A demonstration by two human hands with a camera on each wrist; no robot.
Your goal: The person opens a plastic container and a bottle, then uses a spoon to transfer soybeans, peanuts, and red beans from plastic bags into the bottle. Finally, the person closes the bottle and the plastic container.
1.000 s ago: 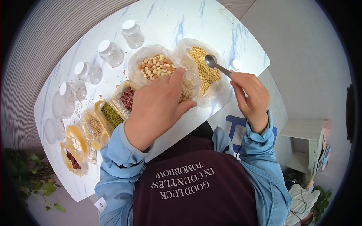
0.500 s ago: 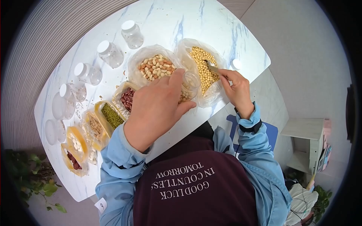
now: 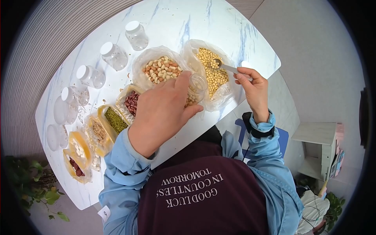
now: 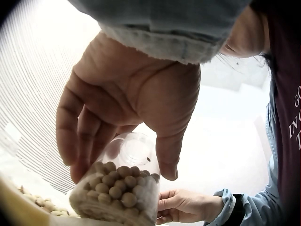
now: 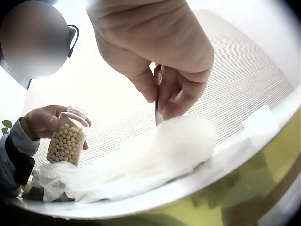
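Observation:
My left hand (image 3: pixel 162 109) grips a clear jar (image 5: pixel 67 143) without a lid, its fingers and thumb on either side. In the left wrist view the tilted jar holds pale yellow soybeans (image 4: pixel 120 188) in its lower part. The right hand (image 3: pixel 256 90) pinches the handle of a metal measuring spoon (image 3: pixel 230 69) between thumb and fingers. The spoon's bowl is at the soybeans in an open plastic bag (image 3: pixel 225 98), to the right of the jar. In the right wrist view that bag hides the spoon's bowl.
A bag of peanuts (image 3: pixel 162 69) stands beside the soybeans. Bags of red beans (image 3: pixel 132 103), green mung beans (image 3: pixel 116 119) and other dry foods line the table's near left. Several white-lidded jars (image 3: pixel 114 56) stand along the far left edge. A white lid (image 3: pixel 245 66) lies beyond the spoon.
The spoon went down from above the bag into the soybeans, then its bowl came back into sight. My right hand moved left, then back right a little. The left hand with the jar stayed still.

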